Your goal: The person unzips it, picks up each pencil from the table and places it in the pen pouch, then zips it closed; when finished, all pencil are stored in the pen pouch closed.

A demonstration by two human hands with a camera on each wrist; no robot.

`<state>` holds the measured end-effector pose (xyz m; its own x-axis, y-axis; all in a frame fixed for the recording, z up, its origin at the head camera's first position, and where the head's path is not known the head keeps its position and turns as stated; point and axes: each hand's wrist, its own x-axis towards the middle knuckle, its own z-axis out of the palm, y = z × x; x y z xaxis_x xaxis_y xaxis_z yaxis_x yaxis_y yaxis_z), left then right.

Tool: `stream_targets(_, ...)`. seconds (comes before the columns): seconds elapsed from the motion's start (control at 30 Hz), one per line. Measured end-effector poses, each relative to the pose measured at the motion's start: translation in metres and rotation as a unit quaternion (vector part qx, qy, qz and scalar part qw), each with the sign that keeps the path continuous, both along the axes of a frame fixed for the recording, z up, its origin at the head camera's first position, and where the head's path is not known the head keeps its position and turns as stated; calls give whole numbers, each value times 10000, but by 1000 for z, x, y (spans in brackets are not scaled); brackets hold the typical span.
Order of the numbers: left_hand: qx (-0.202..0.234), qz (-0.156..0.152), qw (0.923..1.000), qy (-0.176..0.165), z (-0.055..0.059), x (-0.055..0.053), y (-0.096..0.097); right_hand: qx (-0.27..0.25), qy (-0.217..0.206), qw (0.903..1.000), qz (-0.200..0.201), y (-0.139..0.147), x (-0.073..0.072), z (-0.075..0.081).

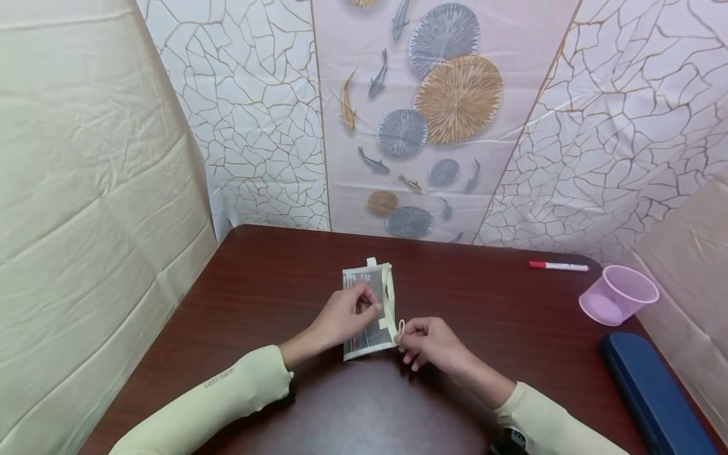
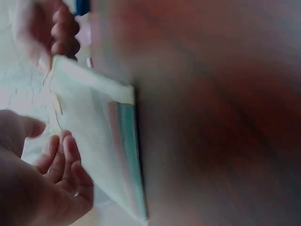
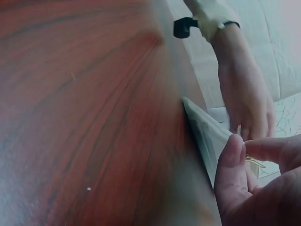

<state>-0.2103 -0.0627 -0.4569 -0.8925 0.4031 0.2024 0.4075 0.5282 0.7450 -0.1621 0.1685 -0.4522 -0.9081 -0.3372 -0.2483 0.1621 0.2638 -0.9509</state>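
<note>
A mesh zipper pouch [image 1: 364, 313] with cream edging lies on the dark wooden table, its zipper side to the right. Coloured items show faintly through the mesh, too blurred to name. Over the pouch is my left hand [image 1: 348, 311], its fingertips near the zipper edge. The left wrist view shows a gap between the thumb [image 2: 34, 126] and the bent fingers. At the pouch's near right corner, my right hand [image 1: 435, 344] pinches the zipper end between thumb [image 3: 231, 153] and index finger. A small cream loop [image 1: 401, 326] sticks up there.
A red-capped white marker [image 1: 558, 266] lies at the back right of the table [image 1: 273, 265]. In front of it stands a pink mesh cup [image 1: 617, 296]. A long dark blue case [image 1: 654, 392] runs along the right edge. Patterned cloth hangs behind the table.
</note>
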Motion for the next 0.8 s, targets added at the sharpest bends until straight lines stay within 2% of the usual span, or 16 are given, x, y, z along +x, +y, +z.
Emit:
stream_targets(0.03, -341, -91, 9988, 327, 0, 5, -2, -61, -65, 10000, -8, 1, 0, 0)
stream_targets(0.1, -1010, -298, 9890, 1042, 1, 15, -4, -154, -148, 9998, 7, 1, 0, -1)
stream_targets(0.2, -1846, -459, 9647, 1821, 4, 29, -5, -229, -214, 9995, -40, 1, 0, -2)
stream_targets(0.3, -2342, -426, 9437, 2295, 6, 40, -3, -259, -229, 9994, -58, -2, 0, -2)
stream_targets(0.43, -2624, -216, 9263, 2695, 6, 48, 2, -341, -304, 9989, -85, -5, 3, 0)
stream_targets(0.6, -2630, -84, 9148, 3064, 4, 50, 7, -411, -341, 9985, -76, -6, 5, 3)
stream_targets(0.8, -2630, -108, 9006, 3458, 3, 53, 9, -288, -262, 9991, -154, -5, 6, 5)
